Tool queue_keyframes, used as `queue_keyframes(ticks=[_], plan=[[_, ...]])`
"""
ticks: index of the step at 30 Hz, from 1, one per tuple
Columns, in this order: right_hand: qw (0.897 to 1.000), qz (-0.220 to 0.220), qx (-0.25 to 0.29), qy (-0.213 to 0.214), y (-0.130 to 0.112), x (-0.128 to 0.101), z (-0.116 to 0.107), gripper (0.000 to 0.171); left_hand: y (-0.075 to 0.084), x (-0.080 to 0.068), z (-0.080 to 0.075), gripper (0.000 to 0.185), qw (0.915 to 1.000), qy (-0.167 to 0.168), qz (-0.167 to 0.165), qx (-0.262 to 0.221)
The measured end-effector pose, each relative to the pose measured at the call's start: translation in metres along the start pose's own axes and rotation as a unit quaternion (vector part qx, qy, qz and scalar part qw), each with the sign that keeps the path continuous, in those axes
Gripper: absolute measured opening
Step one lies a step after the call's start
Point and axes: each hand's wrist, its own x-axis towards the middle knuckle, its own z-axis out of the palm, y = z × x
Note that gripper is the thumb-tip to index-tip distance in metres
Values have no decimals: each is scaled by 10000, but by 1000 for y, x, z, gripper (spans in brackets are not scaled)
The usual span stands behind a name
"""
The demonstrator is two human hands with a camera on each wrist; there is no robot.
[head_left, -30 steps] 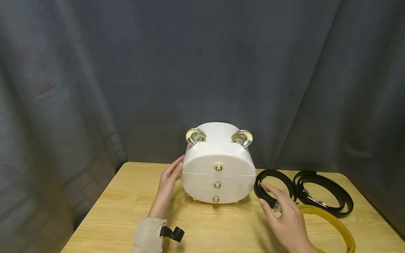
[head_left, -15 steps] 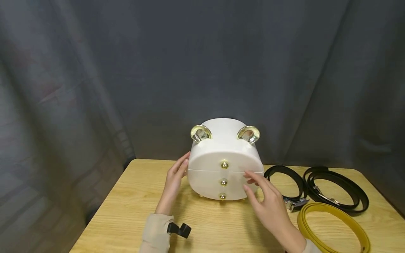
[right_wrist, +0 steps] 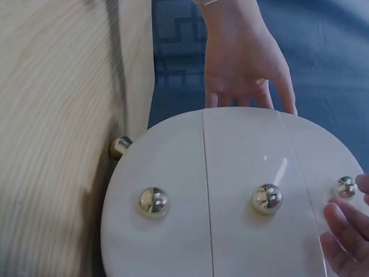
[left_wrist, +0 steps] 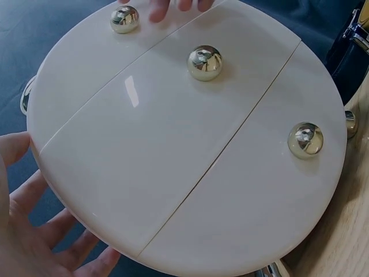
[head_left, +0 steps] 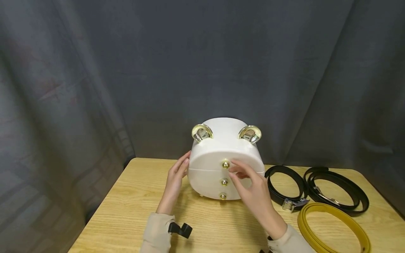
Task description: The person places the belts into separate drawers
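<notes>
A white round box (head_left: 209, 165) with two gold-rimmed ears stands on the wooden table (head_left: 126, 211). Its front carries three gold knobs: top (head_left: 225, 164), middle (head_left: 224, 182) and bottom (head_left: 223, 196). My left hand (head_left: 175, 175) lies with straight fingers against the box's left side, seen behind the rim in the right wrist view (right_wrist: 245, 63). My right hand (head_left: 250, 186) is at the box front, its fingertips (right_wrist: 346, 236) just beside the top knob (right_wrist: 346, 186), not closed round it. The left wrist view shows the box front (left_wrist: 173, 144) close up.
Two coiled black belts (head_left: 284, 186) (head_left: 338, 189) and a yellow belt (head_left: 332, 225) lie on the table right of the box. A dark curtain (head_left: 158, 70) hangs close behind. A black clip (head_left: 180, 230) sits at my left sleeve.
My right hand left the nearer black belt and moved left and up across the box front to the top knob. The left hand stayed on the box's side.
</notes>
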Motion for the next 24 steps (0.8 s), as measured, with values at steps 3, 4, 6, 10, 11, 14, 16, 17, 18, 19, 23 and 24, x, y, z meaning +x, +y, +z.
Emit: queue_keyframes(ticks=[3, 4, 6, 10, 11, 14, 16, 17, 18, 19, 23, 24], plan=[[9998, 36, 170, 106, -1, 5, 6, 42, 0, 1, -1, 45, 10000, -2, -39, 3], [9997, 94, 214, 119, -1, 6, 7, 41, 0, 0, -1, 45, 10000, -5, -41, 8], [9991, 272, 314, 114, -2, 7, 9, 37, 0, 0, -1, 45, 10000, 0, -52, 19], [9974, 599, 404, 56, -2, 9, 11, 31, 0, 0, -1, 44, 10000, 33, -65, -8], [9968, 670, 427, 48, -3, 9, 11, 29, 0, 0, -1, 44, 10000, 40, -75, -19], [9950, 866, 500, 45, -5, 10, 12, 29, -1, 1, 0, 44, 9999, 58, -118, -66], [9940, 942, 547, 77, -5, 10, 13, 30, 0, 0, -1, 44, 9999, 51, -144, -41], [9939, 943, 556, 100, -5, 10, 14, 30, 1, 0, -1, 44, 9999, 53, -162, -25], [9943, 914, 534, 133, -4, 11, 15, 31, 1, 0, -2, 44, 9998, 54, -182, -9], [9947, 879, 502, 172, -4, 11, 16, 31, 1, 0, -3, 44, 9998, 36, -192, 16], [9966, 694, 285, 334, -3, 12, 18, 29, 2, 0, -4, 46, 9998, -53, -200, 50], [9969, 653, 242, 367, -3, 11, 18, 28, 2, 0, -5, 47, 9997, -93, -209, 50]])
